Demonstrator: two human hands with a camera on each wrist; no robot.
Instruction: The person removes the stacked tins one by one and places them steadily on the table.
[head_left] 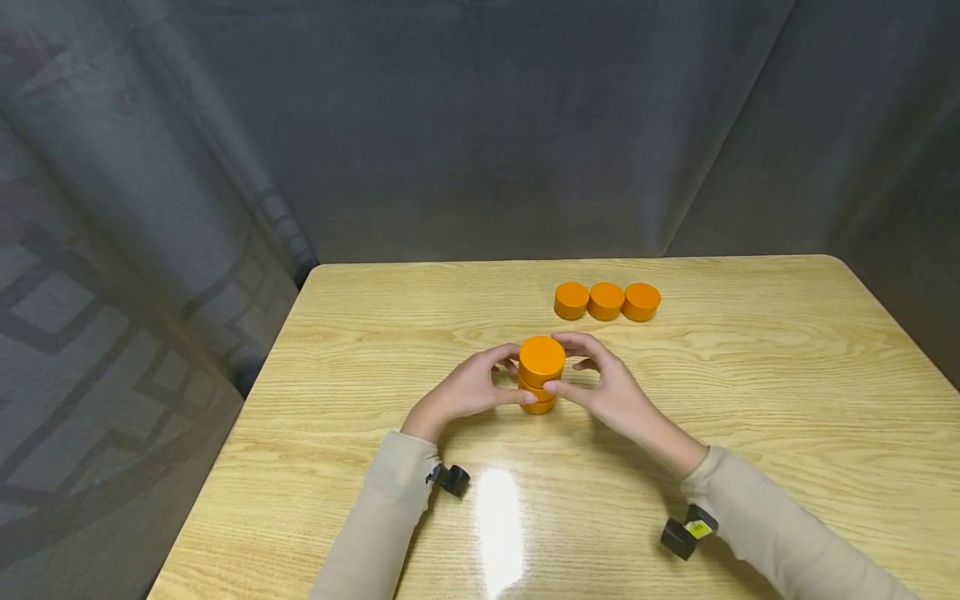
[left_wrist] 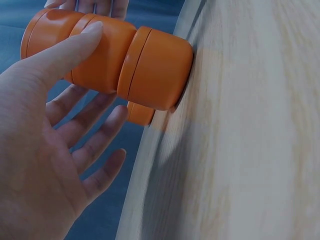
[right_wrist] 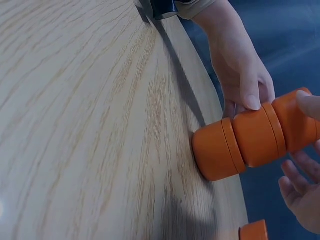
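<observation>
A stack of three orange discs (head_left: 542,372) stands on the wooden table (head_left: 750,383), a little left of its middle. My left hand (head_left: 516,377) holds the stack from the left, and its thumb (left_wrist: 75,45) lies on the middle disc (left_wrist: 102,57). The other left fingers spread loosely behind the stack. From the other side my right hand (head_left: 570,364) grips it, thumb low at the front and index finger curled round the far side of the top disc. In the right wrist view the stack (right_wrist: 250,137) rests flat on the table between both hands.
Three more orange discs (head_left: 607,301) lie in a row farther back and to the right. Grey cloth hangs behind and to the left of the table. The left table edge (head_left: 247,400) is close to my left arm.
</observation>
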